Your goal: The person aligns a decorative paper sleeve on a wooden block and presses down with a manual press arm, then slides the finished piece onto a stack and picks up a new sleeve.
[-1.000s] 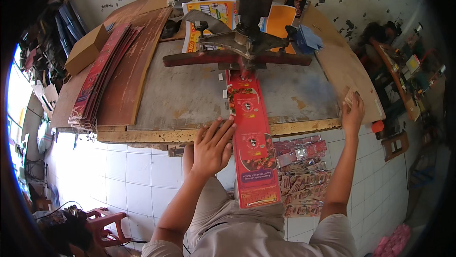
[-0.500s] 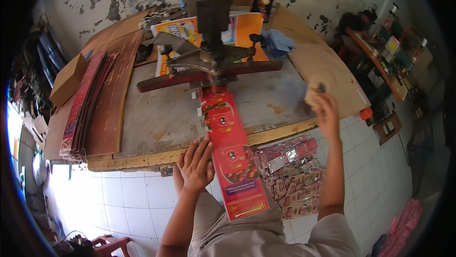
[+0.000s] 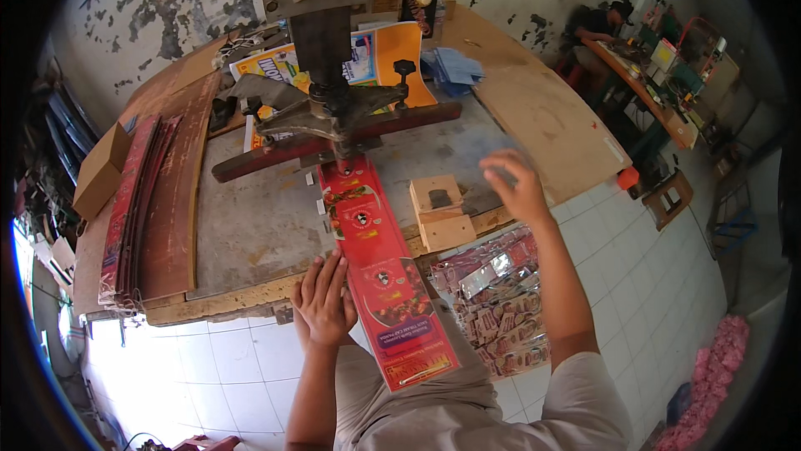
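A long red printed strip (image 3: 388, 288), perhaps several layers thick, runs from under the press head (image 3: 338, 113) over the table edge to above my lap. My left hand (image 3: 325, 297) lies flat along its left edge by the table's front, fingers stretched and open. To the strip's right, a pale wooden block (image 3: 446, 230) with a dark patch on it sits at the table's front edge. My right hand (image 3: 517, 188) hovers right of this block, apart from it, fingers loosely curved and spread with nothing visible in them.
Red strips (image 3: 138, 201) are stacked at the left beside a cardboard box (image 3: 102, 169). Blue sheets (image 3: 452, 69) lie behind, right of the press. Plastic packets (image 3: 501, 309) are heaped below the table's front edge. At the far right another person (image 3: 596, 25) sits at a bench.
The wooden block has gone from my right hand to the table's front edge, and that hand has let go. My left hand stays on the strip. The whole view has shifted somewhat.
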Action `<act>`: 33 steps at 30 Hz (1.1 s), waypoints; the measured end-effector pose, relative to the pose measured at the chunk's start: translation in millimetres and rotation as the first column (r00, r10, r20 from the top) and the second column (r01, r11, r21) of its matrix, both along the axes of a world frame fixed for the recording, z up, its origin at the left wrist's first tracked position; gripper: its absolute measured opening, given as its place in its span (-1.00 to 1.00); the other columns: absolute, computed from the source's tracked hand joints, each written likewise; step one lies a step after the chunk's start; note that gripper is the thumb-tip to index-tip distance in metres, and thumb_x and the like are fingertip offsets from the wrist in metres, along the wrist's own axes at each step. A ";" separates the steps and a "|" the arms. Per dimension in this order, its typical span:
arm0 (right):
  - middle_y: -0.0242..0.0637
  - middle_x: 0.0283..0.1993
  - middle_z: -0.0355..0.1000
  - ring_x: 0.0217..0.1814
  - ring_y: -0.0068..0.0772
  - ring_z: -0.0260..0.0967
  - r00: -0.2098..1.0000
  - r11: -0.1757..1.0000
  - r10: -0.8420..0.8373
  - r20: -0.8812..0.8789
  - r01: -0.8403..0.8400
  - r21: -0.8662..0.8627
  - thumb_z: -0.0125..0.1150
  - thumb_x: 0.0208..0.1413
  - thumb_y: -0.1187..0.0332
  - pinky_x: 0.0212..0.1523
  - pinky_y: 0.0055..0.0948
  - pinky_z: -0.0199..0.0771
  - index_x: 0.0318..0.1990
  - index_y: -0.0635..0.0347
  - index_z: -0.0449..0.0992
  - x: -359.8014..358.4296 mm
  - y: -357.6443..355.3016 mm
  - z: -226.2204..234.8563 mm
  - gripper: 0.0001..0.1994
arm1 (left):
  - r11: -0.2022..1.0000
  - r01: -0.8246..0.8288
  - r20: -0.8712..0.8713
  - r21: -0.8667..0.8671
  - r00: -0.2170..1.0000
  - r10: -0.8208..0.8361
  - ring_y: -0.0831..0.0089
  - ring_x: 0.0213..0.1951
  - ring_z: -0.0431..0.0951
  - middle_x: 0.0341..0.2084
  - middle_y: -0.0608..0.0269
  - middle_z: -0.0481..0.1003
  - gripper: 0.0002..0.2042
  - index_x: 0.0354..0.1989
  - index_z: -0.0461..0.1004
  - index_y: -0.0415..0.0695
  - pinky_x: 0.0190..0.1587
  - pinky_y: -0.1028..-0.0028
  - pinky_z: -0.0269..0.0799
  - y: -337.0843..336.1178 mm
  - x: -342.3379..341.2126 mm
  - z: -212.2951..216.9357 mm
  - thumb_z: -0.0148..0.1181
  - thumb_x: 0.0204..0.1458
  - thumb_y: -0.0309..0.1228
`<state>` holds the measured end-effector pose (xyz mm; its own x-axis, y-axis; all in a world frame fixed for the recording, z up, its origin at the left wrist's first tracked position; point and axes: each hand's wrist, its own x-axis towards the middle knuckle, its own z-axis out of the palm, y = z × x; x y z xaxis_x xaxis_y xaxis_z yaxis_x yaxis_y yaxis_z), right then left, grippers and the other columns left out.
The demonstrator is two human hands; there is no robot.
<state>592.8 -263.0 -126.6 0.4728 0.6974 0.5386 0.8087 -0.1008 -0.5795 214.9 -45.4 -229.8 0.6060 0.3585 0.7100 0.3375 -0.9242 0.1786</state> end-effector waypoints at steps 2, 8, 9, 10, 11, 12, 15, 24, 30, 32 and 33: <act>-0.18 0.28 0.60 0.40 -0.08 0.50 0.995 0.993 0.006 0.100 0.006 -0.121 0.45 0.33 0.33 0.42 -0.15 0.47 0.13 0.17 0.71 34.9 7.7 3.4 -0.72 | 1.000 -0.007 -0.003 0.001 1.000 0.007 0.22 0.44 0.48 0.40 0.32 0.59 -0.48 0.38 0.61 0.00 0.49 0.16 0.11 1.8 -1.3 -6.1 0.03 0.27 -0.24; -0.18 0.34 0.61 0.41 -0.04 0.50 0.977 0.919 0.161 0.142 -0.096 -0.382 0.44 0.33 0.32 0.45 -0.15 0.47 0.20 0.18 0.71 75.7 20.6 5.8 -0.66 | 1.000 0.011 -0.006 -0.007 1.000 -0.011 0.22 0.45 0.47 0.41 0.32 0.58 -0.47 0.39 0.60 0.00 0.51 0.15 0.09 2.4 -2.0 -6.0 0.07 0.25 -0.27; -0.17 0.31 0.62 0.38 -0.04 0.52 0.971 0.908 0.168 0.168 -0.086 -0.409 0.44 0.32 0.30 0.43 -0.15 0.49 0.19 0.19 0.72 76.7 20.0 11.3 -0.66 | 1.000 0.004 -0.008 -0.007 1.000 -0.004 0.22 0.45 0.47 0.40 0.32 0.58 -0.47 0.39 0.60 0.00 0.51 0.15 0.09 1.8 -1.4 -6.3 0.07 0.25 -0.27; -0.17 0.28 0.64 0.35 -0.03 0.53 0.966 0.897 0.173 0.193 -0.073 -0.437 0.44 0.31 0.29 0.41 -0.15 0.51 0.17 0.19 0.72 77.1 19.6 15.9 -0.66 | 1.000 0.000 -0.010 -0.008 1.000 0.000 0.22 0.45 0.47 0.40 0.32 0.58 -0.47 0.39 0.60 0.00 0.51 0.15 0.09 1.5 -1.8 -6.5 0.07 0.25 -0.26; -0.17 0.24 0.65 0.32 -0.02 0.54 0.954 0.893 0.194 0.227 -0.076 -0.443 0.42 0.32 0.28 0.37 -0.14 0.53 0.15 0.20 0.72 77.1 21.5 17.6 -0.68 | 1.000 -0.002 -0.012 -0.009 1.000 0.002 0.22 0.45 0.47 0.40 0.32 0.58 -0.47 0.39 0.60 -0.01 0.52 0.14 0.08 1.2 -2.0 -6.7 0.08 0.25 -0.25; -0.17 0.20 0.66 0.29 -0.02 0.56 0.941 0.890 0.215 0.263 -0.078 -0.449 0.41 0.33 0.28 0.33 -0.13 0.55 0.12 0.20 0.73 76.3 27.0 17.7 -0.70 | 1.000 -0.012 -0.014 0.003 1.000 0.012 0.23 0.44 0.48 0.39 0.33 0.59 -0.48 0.38 0.61 -0.01 0.49 0.15 0.12 1.7 -3.1 -7.5 0.08 0.25 -0.27; -0.18 0.10 0.66 0.22 -0.03 0.57 0.883 0.872 0.265 0.387 -0.048 -0.487 0.36 0.35 0.29 0.23 -0.11 0.59 0.04 0.21 0.73 76.1 34.3 18.3 -0.76 | 1.000 -0.021 -0.014 0.022 1.000 0.021 0.23 0.41 0.51 0.37 0.33 0.60 -0.50 0.36 0.63 -0.01 0.43 0.17 0.18 2.7 -4.4 -5.3 0.08 0.26 -0.29; -0.28 -0.04 0.56 0.07 -0.18 0.60 0.648 0.867 0.373 0.664 0.011 -0.498 0.19 0.25 0.41 0.05 -0.22 0.67 -0.02 0.20 0.65 77.9 28.3 10.6 -0.78 | 1.000 -0.012 -0.011 -0.018 1.000 0.012 0.18 0.44 0.49 0.40 0.32 0.58 -0.46 0.38 0.62 -0.03 0.52 0.12 0.08 1.1 -1.6 -9.0 0.02 0.24 -0.26; -0.26 -0.08 0.52 0.02 -0.23 0.59 0.588 0.903 0.334 0.736 0.025 -0.429 0.19 0.24 0.40 -0.06 -0.24 0.70 -0.04 0.21 0.61 71.5 25.7 2.8 -0.80 | 1.000 -0.003 0.000 0.012 1.000 0.003 0.17 0.42 0.49 0.39 0.27 0.58 -0.45 0.36 0.61 -0.09 0.47 0.16 0.14 1.3 -3.4 -5.2 0.06 0.17 -0.37; -0.26 -0.08 0.51 0.02 -0.23 0.59 0.583 0.901 0.332 0.741 0.035 -0.431 0.19 0.24 0.40 -0.08 -0.24 0.70 -0.05 0.21 0.61 71.3 24.3 2.7 -0.81 | 1.000 0.009 0.008 0.001 1.000 -0.009 0.16 0.42 0.49 0.39 0.26 0.58 -0.44 0.36 0.61 -0.10 0.48 0.16 0.13 -0.3 -2.0 -1.9 0.06 0.15 -0.37; -0.26 -0.08 0.51 0.02 -0.23 0.59 0.581 0.900 0.333 0.742 0.038 -0.433 0.19 0.24 0.39 -0.08 -0.24 0.70 -0.06 0.21 0.61 71.5 24.2 3.1 -0.82 | 1.000 0.014 0.010 -0.002 1.000 -0.014 0.15 0.42 0.49 0.39 0.25 0.58 -0.44 0.35 0.61 -0.10 0.48 0.16 0.13 -0.8 -2.5 -0.1 0.06 0.14 -0.37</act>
<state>664.3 -238.8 -123.5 -0.1362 0.9362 0.3239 0.9373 0.0158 0.3482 212.5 -46.2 -229.9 0.6036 0.3517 0.7156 0.3231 -0.9284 0.1837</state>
